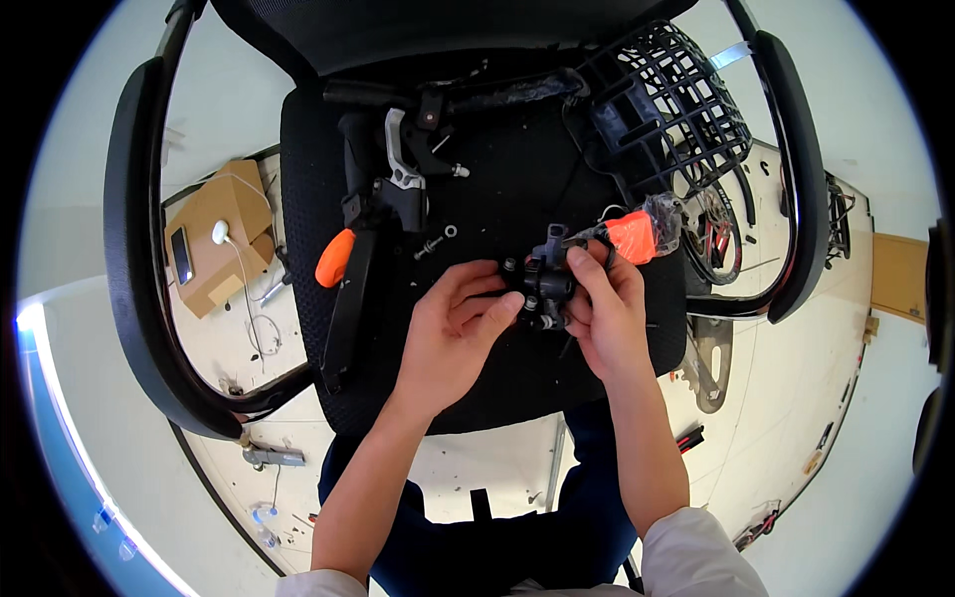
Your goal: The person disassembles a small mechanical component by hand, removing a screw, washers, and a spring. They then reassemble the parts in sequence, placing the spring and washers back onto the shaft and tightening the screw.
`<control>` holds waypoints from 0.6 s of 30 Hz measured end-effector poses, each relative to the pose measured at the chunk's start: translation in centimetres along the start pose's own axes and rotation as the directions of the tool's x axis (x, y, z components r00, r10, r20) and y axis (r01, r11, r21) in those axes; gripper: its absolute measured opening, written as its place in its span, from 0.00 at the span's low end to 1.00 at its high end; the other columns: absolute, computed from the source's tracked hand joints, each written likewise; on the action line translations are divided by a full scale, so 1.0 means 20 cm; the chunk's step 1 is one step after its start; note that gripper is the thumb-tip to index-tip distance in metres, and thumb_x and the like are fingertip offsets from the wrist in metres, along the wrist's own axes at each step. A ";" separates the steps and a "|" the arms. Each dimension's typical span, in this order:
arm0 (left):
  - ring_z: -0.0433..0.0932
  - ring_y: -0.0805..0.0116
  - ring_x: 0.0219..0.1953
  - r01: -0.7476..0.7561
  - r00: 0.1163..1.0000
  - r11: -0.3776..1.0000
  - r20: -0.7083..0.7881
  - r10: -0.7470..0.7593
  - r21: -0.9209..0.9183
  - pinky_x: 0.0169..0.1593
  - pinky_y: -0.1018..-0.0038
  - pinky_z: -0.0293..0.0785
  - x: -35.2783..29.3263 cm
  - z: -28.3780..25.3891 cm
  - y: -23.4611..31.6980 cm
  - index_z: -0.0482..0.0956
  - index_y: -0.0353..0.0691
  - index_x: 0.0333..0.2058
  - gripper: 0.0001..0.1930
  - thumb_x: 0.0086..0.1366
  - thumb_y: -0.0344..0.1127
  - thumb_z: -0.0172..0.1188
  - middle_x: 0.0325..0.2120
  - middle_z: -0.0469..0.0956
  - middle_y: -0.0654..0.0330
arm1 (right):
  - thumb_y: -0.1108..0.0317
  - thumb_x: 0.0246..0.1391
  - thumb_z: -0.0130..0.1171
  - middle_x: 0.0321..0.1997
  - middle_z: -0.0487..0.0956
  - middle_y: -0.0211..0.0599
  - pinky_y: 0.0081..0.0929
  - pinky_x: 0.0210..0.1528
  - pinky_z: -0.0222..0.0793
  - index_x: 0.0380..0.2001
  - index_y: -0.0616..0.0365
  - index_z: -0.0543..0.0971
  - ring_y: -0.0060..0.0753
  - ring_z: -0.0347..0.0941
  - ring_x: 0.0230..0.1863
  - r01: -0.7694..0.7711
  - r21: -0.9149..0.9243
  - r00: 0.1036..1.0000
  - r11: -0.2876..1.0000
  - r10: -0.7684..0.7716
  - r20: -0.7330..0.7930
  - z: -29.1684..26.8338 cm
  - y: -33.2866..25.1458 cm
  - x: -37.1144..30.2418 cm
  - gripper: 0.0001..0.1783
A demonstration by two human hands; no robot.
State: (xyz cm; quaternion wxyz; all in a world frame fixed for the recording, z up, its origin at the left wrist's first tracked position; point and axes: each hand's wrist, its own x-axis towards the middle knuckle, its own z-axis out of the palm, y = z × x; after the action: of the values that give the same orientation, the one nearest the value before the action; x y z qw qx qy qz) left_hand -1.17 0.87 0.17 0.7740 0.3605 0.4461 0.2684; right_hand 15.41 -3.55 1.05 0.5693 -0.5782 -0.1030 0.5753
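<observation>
Above the front of a black chair seat, both of my hands are closed on a black mechanical part with several bolt heads. The fingers and thumb of my left hand pinch its left side. From the right, my right hand grips the same part, thumb on top. My fingers cover much of it, so I cannot tell its exact kind. Just beyond the right hand lies an orange piece in clear plastic wrap. A loose bolt and a small washer rest left of the part.
Farther back on the seat are a silver lever, a black bar, an orange-ended piece and a black lattice basket. Armrests flank the seat. On the floor are a cardboard box and a bicycle wheel.
</observation>
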 end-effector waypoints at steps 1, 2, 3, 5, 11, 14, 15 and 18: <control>0.78 0.64 0.43 -0.011 1.000 1.000 -0.010 0.011 0.006 0.46 0.72 0.79 0.00 0.00 0.00 0.65 0.28 0.53 0.26 0.59 0.28 0.65 0.46 0.72 0.46 | 0.67 0.59 0.57 0.17 0.66 0.17 0.13 0.12 0.44 0.33 0.56 0.74 0.07 0.54 0.12 -0.002 0.010 1.000 1.000 0.001 0.031 -0.01 0.00 0.00 0.06; 0.79 0.64 0.42 -0.021 1.000 1.000 -0.019 0.021 0.012 0.45 0.72 0.80 0.00 0.00 0.00 0.65 0.27 0.53 0.25 0.59 0.27 0.64 0.46 0.72 0.46 | 0.67 0.59 0.58 0.18 0.68 0.18 0.13 0.13 0.46 0.33 0.57 0.75 0.07 0.55 0.13 0.021 -0.042 1.000 0.999 -0.021 0.009 0.01 0.00 0.00 0.06; 0.79 0.64 0.42 -0.017 1.000 1.000 -0.026 0.017 -0.004 0.45 0.71 0.80 0.00 0.00 0.01 0.64 0.28 0.53 0.26 0.59 0.25 0.64 0.45 0.72 0.46 | 0.68 0.59 0.58 0.19 0.70 0.19 0.12 0.14 0.47 0.33 0.58 0.76 0.07 0.56 0.14 0.043 -0.094 0.999 0.995 -0.044 -0.012 0.03 0.00 -0.01 0.06; 0.79 0.63 0.42 -0.010 0.999 0.999 -0.041 0.008 -0.036 0.44 0.70 0.82 0.00 0.00 0.03 0.63 0.28 0.53 0.26 0.58 0.23 0.64 0.44 0.73 0.46 | 0.69 0.58 0.59 0.21 0.73 0.20 0.12 0.15 0.49 0.33 0.60 0.77 0.07 0.59 0.15 0.113 -0.192 0.993 0.975 -0.119 -0.022 0.04 0.01 -0.01 0.06; 0.79 0.64 0.43 -0.065 0.998 0.998 0.008 0.065 -0.001 0.44 0.70 0.82 0.00 -0.01 0.01 0.62 0.33 0.55 0.30 0.54 0.16 0.62 0.44 0.73 0.48 | 0.71 0.56 0.61 0.24 0.76 0.21 0.10 0.19 0.52 0.33 0.64 0.79 0.07 0.59 0.17 0.326 -0.433 0.941 0.840 -0.334 0.059 0.02 0.08 0.03 0.06; 0.78 0.65 0.44 -0.088 0.996 0.990 -0.011 0.090 0.111 0.45 0.72 0.80 -0.01 -0.02 0.03 0.62 0.35 0.57 0.31 0.53 0.14 0.60 0.45 0.74 0.50 | 0.71 0.53 0.63 0.22 0.76 0.23 0.12 0.18 0.53 0.31 0.64 0.79 0.08 0.58 0.16 0.341 -0.581 0.928 0.739 -0.363 0.082 0.02 0.08 0.03 0.07; 0.78 0.66 0.44 -0.089 0.996 0.982 -0.013 0.092 0.165 0.46 0.73 0.79 -0.01 -0.02 0.03 0.62 0.35 0.57 0.32 0.53 0.14 0.59 0.45 0.74 0.51 | 0.71 0.52 0.64 0.21 0.75 0.24 0.13 0.18 0.53 0.30 0.64 0.79 0.08 0.58 0.16 0.335 -0.643 0.927 0.689 -0.363 0.094 0.02 0.07 0.02 0.07; 0.78 0.67 0.44 -0.078 0.996 0.953 -0.009 0.084 0.294 0.46 0.74 0.78 -0.01 -0.04 0.03 0.62 0.36 0.59 0.33 0.53 0.14 0.58 0.45 0.74 0.52 | 0.70 0.49 0.66 0.19 0.74 0.26 0.15 0.17 0.52 0.29 0.64 0.79 0.10 0.58 0.15 0.370 -0.714 0.913 0.594 -0.375 0.160 0.04 0.05 0.02 0.08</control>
State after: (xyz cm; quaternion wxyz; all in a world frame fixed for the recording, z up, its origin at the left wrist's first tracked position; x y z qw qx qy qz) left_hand -2.08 1.30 0.53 0.6955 0.4864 0.4740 0.2346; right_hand 14.32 -3.16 0.34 0.3978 -0.7240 -0.4402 0.3518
